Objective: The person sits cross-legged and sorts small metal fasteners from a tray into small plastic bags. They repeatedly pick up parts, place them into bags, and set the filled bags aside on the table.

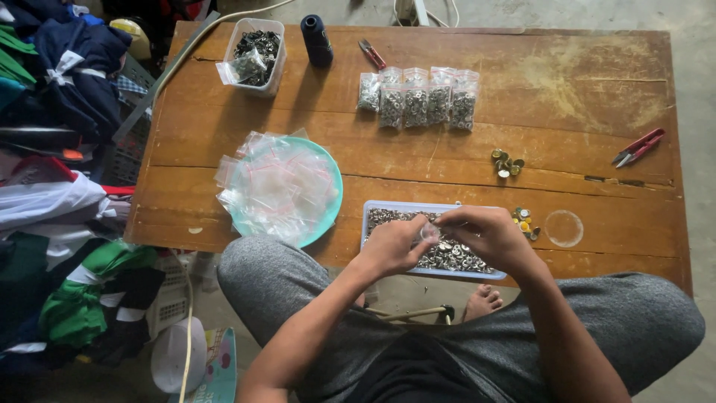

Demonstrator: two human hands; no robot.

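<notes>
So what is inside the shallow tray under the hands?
The tray holds many small silver metal rings. Both hands, left hand and right hand, cover its middle part.

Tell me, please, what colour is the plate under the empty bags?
Turquoise plate, seen in the head view.

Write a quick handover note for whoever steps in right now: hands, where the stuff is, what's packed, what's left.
Left hand and right hand: together over the tray, pinching a small clear bag between them.
Tray: at the near table edge, with many loose metal fasteners in it.
Done: five filled bags in a row at the far side.
Left: a pile of empty bags on the teal plate, left of the tray.
</notes>
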